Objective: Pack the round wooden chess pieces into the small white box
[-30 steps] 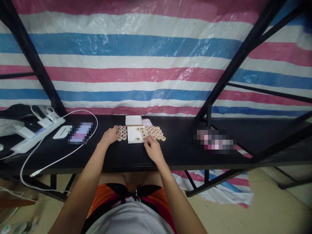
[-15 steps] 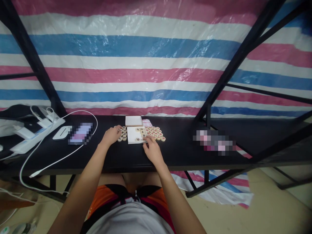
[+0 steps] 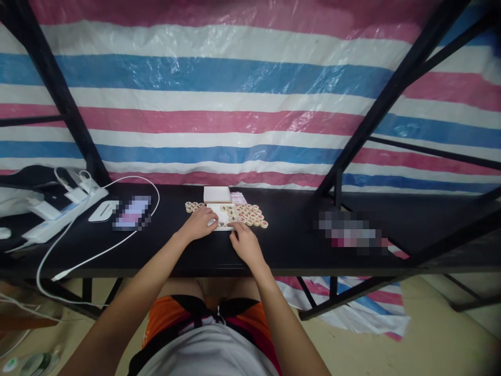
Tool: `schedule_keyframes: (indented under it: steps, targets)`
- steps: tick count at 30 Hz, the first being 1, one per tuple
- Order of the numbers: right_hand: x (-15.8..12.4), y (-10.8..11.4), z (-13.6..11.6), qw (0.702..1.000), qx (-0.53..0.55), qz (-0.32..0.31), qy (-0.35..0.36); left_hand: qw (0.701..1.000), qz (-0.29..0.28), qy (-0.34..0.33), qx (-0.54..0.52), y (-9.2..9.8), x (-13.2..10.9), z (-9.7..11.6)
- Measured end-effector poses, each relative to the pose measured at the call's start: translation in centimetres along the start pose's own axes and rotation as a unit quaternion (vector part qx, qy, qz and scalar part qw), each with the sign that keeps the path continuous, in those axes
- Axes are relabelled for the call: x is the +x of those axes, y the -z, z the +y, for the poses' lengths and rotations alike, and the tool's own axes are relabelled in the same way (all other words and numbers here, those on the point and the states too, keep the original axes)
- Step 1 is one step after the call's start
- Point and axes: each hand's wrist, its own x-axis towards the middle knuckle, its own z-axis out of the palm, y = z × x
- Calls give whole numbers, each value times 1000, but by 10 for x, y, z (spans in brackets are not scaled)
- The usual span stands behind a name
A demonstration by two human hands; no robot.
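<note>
Touching white box: left hand, right hand; grip cannot be told | discs both sides; lid behind

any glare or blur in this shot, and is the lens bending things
Head view: sheen streaks on the striped tarp; two pixelated patches on the table; black frame bars splay outward, wide-angle; the pieces too small to read.

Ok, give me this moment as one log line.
left hand: on left side of white tray | right hand: at tray's near right corner | round game pieces: on tray, heaped either side | surface: black table
</note>
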Motion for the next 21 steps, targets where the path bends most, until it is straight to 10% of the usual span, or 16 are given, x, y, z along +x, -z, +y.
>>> schedule_keyframes:
  steps: [21]
  targets:
    - [1,-6,5,999,-5,32,8,993,-104,-57,-14,3,0,17]
